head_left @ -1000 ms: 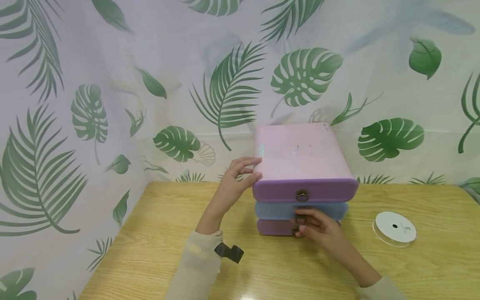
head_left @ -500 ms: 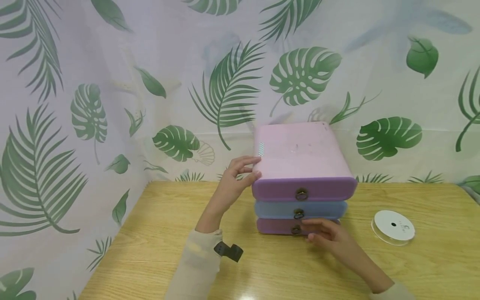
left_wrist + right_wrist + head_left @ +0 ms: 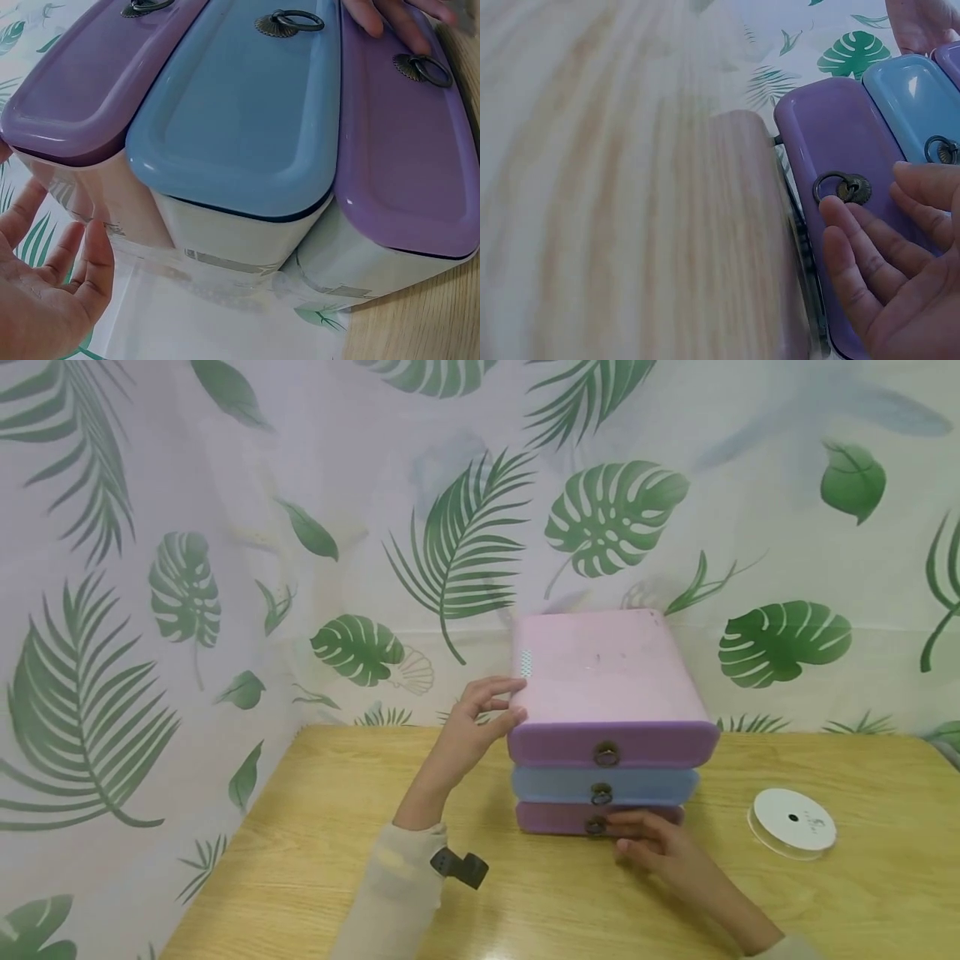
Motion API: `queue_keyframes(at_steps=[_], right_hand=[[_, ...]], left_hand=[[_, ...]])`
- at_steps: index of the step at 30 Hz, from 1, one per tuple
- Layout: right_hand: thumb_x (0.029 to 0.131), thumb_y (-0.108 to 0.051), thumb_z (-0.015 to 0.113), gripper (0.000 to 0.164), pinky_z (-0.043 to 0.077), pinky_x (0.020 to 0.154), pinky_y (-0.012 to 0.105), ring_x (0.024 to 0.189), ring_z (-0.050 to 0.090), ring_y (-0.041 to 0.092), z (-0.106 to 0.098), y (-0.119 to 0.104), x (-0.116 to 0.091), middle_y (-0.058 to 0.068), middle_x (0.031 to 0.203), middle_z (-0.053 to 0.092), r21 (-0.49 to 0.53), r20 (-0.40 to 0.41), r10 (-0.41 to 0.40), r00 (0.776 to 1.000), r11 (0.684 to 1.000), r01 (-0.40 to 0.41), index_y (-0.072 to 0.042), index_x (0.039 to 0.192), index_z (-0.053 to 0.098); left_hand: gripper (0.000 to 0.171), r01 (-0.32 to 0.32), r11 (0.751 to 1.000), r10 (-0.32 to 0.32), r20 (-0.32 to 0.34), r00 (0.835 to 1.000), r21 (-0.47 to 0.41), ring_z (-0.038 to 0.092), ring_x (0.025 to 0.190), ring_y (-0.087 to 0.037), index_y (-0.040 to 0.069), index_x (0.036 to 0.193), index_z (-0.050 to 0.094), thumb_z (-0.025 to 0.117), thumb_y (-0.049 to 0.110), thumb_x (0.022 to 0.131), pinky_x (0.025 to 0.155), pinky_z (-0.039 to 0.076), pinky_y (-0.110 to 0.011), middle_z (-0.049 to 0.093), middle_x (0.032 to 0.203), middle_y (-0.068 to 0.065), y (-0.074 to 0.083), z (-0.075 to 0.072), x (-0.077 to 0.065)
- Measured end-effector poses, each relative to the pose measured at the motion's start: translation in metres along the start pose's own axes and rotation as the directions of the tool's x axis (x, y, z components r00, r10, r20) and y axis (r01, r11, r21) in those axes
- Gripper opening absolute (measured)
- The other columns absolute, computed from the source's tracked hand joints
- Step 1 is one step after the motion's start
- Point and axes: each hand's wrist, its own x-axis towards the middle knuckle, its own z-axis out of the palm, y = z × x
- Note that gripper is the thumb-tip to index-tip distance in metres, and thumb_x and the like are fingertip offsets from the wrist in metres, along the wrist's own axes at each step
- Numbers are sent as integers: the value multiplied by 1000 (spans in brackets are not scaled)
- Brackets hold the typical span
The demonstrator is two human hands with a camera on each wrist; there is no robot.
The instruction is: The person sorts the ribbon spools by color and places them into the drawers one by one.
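Observation:
A small drawer cabinet [image 3: 607, 664] with a pale pink top stands on the table, its three drawers stacked and closed flush. The top drawer [image 3: 555, 745] is purple, the middle drawer [image 3: 555, 785] blue and the bottom drawer [image 3: 547, 817] purple. Each front carries a dark metal ring pull. My left hand [image 3: 468, 735] touches the cabinet's upper left side with its fingertips and thumb. At the bottom drawer, my right hand [image 3: 667, 852] has its fingertips right at the ring pull [image 3: 847, 188], fingers loosely extended and not curled round it.
A white ribbon spool [image 3: 793, 820] lies flat on the wooden table [image 3: 337, 843], right of the cabinet. Behind rises a leaf-print cloth backdrop [image 3: 465, 410], close to the cabinet's back. A black strap device [image 3: 459, 866] sits on the left wrist.
My right hand has come away from the middle drawer's ring pull and moved down to the bottom drawer's. My left hand stays at the cabinet's side.

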Motion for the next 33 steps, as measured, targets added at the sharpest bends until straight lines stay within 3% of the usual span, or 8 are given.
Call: queue_keyframes(at_steps=[7, 11, 16, 24, 33], right_hand=[[97, -7, 54, 39, 54, 65, 25, 86, 64, -2, 2, -2, 1, -19, 101, 66, 1, 31, 21, 999, 1000, -21, 17, 127, 46], [97, -8, 55, 39, 54, 64, 26, 85, 64, -3, 4, -2, 2, 4, 101, 71, -7, 47, 34, 998, 999, -34, 16, 126, 47], [98, -11, 54, 42, 56, 67, 26, 86, 64, -2, 6, -1, 4, 33, 107, 62, 19, 75, 60, 995, 998, -62, 17, 128, 46], [99, -8, 50, 44, 58, 75, 28, 89, 67, 6, 12, 1, 8, 43, 119, 51, 125, 121, 50, 991, 990, -65, 19, 132, 38], [99, -9, 50, 46, 58, 74, 27, 88, 67, 5, 18, 1, 14, 41, 120, 50, 142, 122, 94, 988, 984, -111, 19, 133, 36]], left_hand=[[57, 5, 1000, -4, -5, 1000, 4, 49, 123, -29, 22, 135, 56, 63, 53, 88, 103, 41, -52, 37, 148, 0, 0, 1, 0], [51, 12, 1000, -12, -11, 1000, 6, 49, 124, -29, 22, 135, 55, 63, 46, 90, 103, 41, -53, 37, 148, 0, 1, 0, -1], [46, 19, 1000, -19, -11, 1000, 4, 48, 124, -29, 23, 136, 55, 63, 37, 92, 103, 41, -53, 37, 148, 0, 2, -1, -2], [51, 11, 1000, -11, -14, 1000, 5, 49, 124, -30, 22, 136, 55, 64, 43, 91, 103, 41, -53, 37, 148, -1, 2, -1, -1], [58, 7, 1000, -7, -6, 1000, 3, 50, 123, -29, 21, 135, 56, 63, 53, 88, 103, 42, -51, 38, 147, -1, 2, 0, 1]])
